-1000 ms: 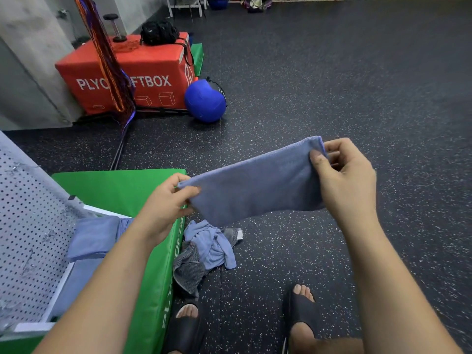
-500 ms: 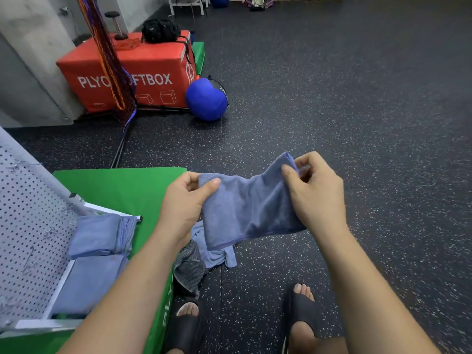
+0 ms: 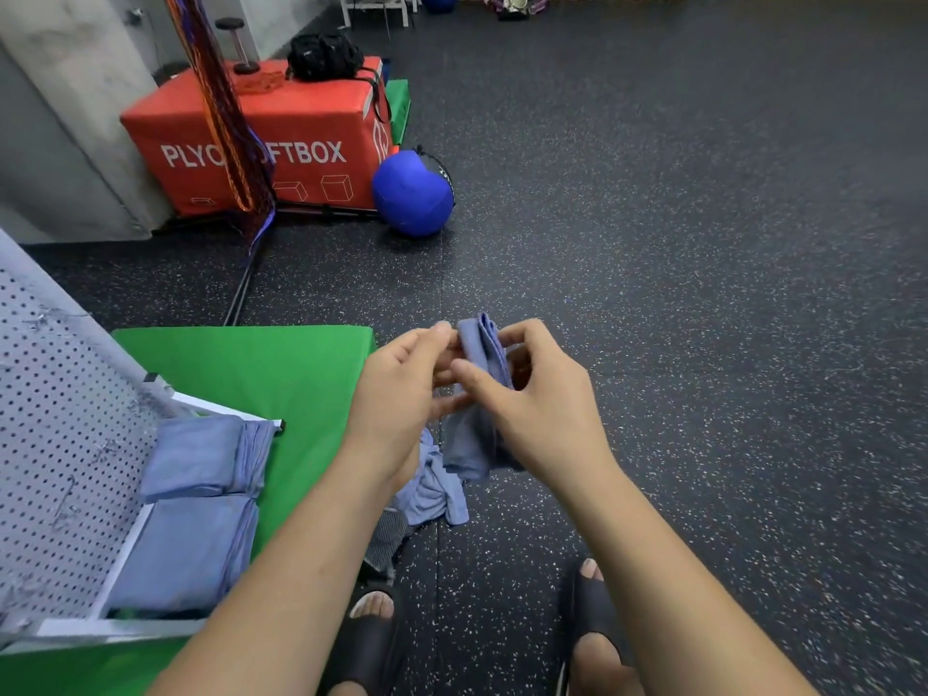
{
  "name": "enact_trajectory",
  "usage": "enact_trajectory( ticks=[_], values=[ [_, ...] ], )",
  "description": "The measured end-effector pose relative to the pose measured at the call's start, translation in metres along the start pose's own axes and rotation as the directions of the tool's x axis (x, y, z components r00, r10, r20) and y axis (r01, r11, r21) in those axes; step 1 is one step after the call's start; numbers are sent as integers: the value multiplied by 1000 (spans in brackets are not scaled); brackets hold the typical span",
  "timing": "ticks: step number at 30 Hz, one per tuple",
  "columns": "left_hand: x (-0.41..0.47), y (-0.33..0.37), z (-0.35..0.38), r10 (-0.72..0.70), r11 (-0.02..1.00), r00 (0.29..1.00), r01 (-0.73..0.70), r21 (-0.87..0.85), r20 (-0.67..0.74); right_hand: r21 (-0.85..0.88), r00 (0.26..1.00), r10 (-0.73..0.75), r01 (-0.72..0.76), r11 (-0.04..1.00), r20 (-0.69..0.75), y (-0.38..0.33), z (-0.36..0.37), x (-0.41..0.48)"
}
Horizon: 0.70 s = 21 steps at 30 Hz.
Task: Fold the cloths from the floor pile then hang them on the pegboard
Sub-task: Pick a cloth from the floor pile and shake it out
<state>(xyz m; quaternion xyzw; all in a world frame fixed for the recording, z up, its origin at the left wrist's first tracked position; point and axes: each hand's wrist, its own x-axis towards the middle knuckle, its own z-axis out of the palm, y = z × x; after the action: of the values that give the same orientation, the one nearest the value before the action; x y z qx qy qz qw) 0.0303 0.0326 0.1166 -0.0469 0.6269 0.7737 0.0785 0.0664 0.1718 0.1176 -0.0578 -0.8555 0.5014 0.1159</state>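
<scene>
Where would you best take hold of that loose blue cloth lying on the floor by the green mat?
Probably from above, pinching the crumpled blue cloth at its free corner nearest the sandals. That end lies flat on the bare floor, clear of the striped grey cloth beside it. Its other end is hidden behind the left hand, so a grip there cannot be judged.

A red foam box (image 3: 261, 143) lettered "PLYO SOFTBOX" stood by the wall with a black bag (image 3: 324, 56) on top. A blue ball (image 3: 412, 193) rested just beside it on the speckled dark floor (image 3: 678, 243). A green mat (image 3: 251, 364) lay nearer.
</scene>
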Motion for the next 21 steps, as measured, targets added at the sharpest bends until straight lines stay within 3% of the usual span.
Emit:
enact_trajectory(
  ticks=[5,10,13,16,18,21],
  values=[
    [-1,5,-13,49,998,993,-51,19,109,-9,1000,-13,13,1000,9,5,-3,5],
    [18,-1,-40,201,938,979,-205,281,42,132,998,-18,11,991,58,2,-13,9],
    [29,-10,-47,-21,975,1000,16,221,20,308,993,-50,14,951,110,-2,-21,11],
    [32,-20,-52,-287,957,936,271,103,205,407,992,-63,12,913,113,-5,-29,14],
    [30,-22,-55,-307,951,900,303,61,310,424,993,-52,2,906,107,-5,-33,15],
    [31,-19,-58,-240,969,908,246,28,345,372,998,-15,-10,928,65,1,-37,18]
  ],
)
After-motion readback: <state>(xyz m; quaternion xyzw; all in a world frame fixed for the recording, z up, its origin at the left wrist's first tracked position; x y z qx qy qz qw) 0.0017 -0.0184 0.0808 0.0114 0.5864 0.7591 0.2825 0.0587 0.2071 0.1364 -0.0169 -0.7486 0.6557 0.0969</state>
